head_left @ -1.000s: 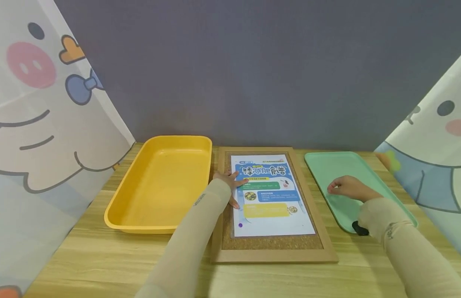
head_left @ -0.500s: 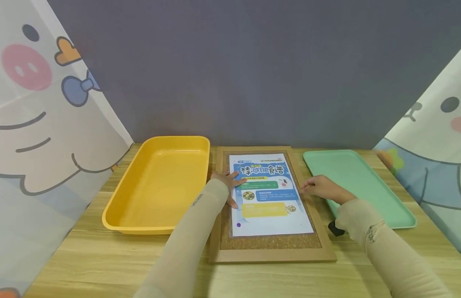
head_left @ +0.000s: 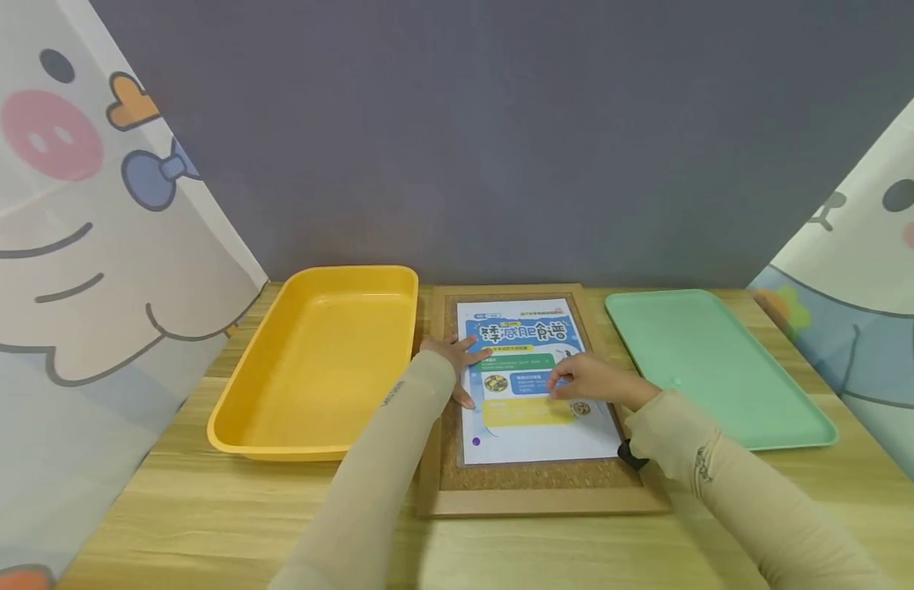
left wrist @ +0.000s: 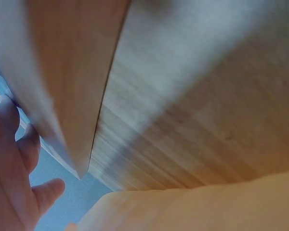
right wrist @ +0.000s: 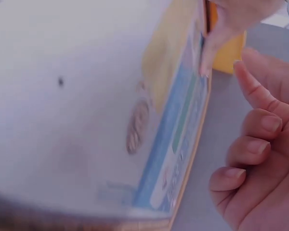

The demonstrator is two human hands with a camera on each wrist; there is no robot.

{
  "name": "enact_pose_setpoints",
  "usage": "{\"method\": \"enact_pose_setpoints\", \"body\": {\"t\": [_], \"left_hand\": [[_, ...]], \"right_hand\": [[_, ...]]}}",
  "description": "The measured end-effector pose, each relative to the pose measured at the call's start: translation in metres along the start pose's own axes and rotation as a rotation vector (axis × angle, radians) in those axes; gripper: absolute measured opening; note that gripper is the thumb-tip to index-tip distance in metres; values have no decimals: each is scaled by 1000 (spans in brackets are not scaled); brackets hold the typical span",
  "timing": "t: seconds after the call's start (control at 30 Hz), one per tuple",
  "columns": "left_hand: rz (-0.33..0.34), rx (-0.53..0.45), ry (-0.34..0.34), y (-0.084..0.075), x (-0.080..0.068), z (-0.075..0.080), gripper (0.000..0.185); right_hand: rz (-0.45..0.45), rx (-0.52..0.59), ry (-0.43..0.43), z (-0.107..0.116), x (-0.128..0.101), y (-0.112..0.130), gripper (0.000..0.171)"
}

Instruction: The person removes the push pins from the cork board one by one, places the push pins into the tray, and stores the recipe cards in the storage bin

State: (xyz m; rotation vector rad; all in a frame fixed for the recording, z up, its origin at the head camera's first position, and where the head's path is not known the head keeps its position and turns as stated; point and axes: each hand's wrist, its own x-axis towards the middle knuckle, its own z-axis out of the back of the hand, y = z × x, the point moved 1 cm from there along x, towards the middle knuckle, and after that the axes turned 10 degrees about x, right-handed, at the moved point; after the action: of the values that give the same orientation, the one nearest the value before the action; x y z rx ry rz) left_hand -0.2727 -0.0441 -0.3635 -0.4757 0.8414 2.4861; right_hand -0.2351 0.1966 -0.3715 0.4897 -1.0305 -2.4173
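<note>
A printed sheet (head_left: 541,442) with Chinese lettering lies on a wood-framed cork board (head_left: 538,478). My left hand (head_left: 449,360) rests over its left edge, fingers spread on the paper; the left wrist view catches that hand (left wrist: 14,163) beside the board's side. Over the right half of the sheet is my right hand (head_left: 593,381), thumb and index finger brought close together. In the right wrist view the other fingers (right wrist: 250,149) are curled; I cannot tell whether a small thing sits between the fingertips. A purple round pin head (head_left: 476,442) marks the sheet's lower left corner.
A yellow tray (head_left: 243,449) stands left of the board, close to my left forearm. To the right lies a light green tray (head_left: 722,352) with a small pale green bit (head_left: 675,382) on it. A dark grey partition (head_left: 516,147) rises behind the wooden table (head_left: 169,508).
My right hand has moved left from above the green tray, past the board's right frame, to over the sheet. The left hand has kept its place on the paper.
</note>
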Motion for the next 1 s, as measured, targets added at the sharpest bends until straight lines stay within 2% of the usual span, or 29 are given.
{"method": "enact_pose_setpoints", "body": {"t": [0.37, 0.7, 0.87, 1.0], "left_hand": [[0, 4, 30, 0, 1, -1, 109], [7, 47, 33, 5, 9, -5, 112], [4, 30, 28, 4, 3, -1, 107], [-5, 25, 26, 2, -1, 0, 106]], "right_hand": [[19, -5, 46, -16, 15, 13, 4], [115, -75, 91, -32, 33, 33, 5], [146, -100, 126, -40, 38, 38, 7], [149, -72, 152, -48, 38, 44, 7]]}}
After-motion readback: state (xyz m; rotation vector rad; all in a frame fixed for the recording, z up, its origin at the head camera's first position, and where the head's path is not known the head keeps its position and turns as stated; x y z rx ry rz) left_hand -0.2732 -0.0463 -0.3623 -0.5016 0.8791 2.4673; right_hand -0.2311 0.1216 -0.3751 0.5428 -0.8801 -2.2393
